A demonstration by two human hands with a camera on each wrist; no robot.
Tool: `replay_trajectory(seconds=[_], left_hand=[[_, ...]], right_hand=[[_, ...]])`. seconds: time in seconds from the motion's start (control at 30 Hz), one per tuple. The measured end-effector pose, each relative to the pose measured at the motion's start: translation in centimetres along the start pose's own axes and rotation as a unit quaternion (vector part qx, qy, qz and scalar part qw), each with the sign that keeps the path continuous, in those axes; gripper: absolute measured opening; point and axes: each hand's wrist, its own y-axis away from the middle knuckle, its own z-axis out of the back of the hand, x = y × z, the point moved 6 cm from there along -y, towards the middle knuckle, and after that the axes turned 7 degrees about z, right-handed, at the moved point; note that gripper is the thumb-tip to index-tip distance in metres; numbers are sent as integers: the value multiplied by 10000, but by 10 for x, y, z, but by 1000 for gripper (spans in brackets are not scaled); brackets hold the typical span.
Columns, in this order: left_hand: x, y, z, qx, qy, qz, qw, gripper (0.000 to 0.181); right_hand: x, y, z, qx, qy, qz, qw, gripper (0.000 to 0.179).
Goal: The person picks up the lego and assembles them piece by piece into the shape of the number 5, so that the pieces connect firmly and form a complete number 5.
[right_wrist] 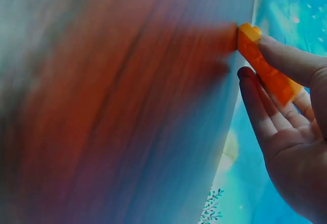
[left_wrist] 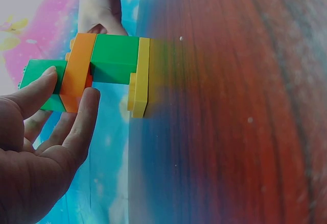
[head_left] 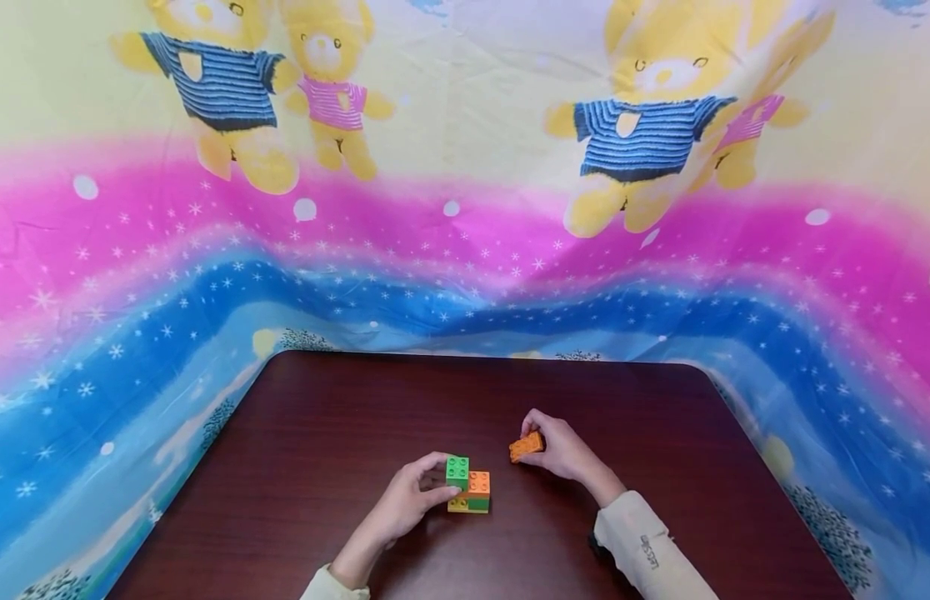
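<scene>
A small stack of toy building blocks (head_left: 478,483) stands on the dark wooden table. From the top it goes a green block (left_wrist: 43,71), an orange block (left_wrist: 80,63), another green block (left_wrist: 115,55) and a thin yellow plate (left_wrist: 143,81) at the base. My left hand (head_left: 407,502) pinches the upper green block between thumb and fingers. To the right and farther back, my right hand (head_left: 561,450) holds a loose orange block (head_left: 526,447). In the right wrist view this block sits tilted between the thumb and fingers, one end close to the tabletop.
The brown table (head_left: 345,400) has rounded far corners. Behind it and at its sides hangs a cloth (head_left: 435,233) printed with bears and snowflakes. Both forearms reach in from the near edge, a pale sleeve (head_left: 648,542) on the right one.
</scene>
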Motion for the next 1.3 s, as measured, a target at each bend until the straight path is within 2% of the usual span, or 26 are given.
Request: replay_trajectory(seconds=[0.17, 0.3, 0.4, 0.67, 0.87, 1.1, 1.3], left_hand=[[-1, 1, 0, -19, 43, -14, 10000, 37], [0, 1, 0, -25, 110, 1, 9999, 37], [1, 1, 1, -21, 160, 34, 9999, 38], [0, 1, -1, -6, 197, 23, 9998, 37], [1, 1, 1, -34, 188, -7, 9998, 37], [-1, 2, 1, -37, -7, -43, 10000, 36], [1, 2, 1, -54, -19, -40, 10000, 36]], right_hand=[[-1, 2, 1, 100, 553, 13, 9984, 36], [2, 2, 1, 204, 1119, 118, 9934, 34], [4, 2, 1, 248, 1349, 141, 9904, 31], [5, 4, 1, 346, 1284, 146, 9910, 28], [6, 4, 0, 236, 1209, 275, 9920, 27], [16, 6, 5, -48, 1070, 444, 9933, 28], [36, 9, 16, -479, 754, 629, 9940, 30]])
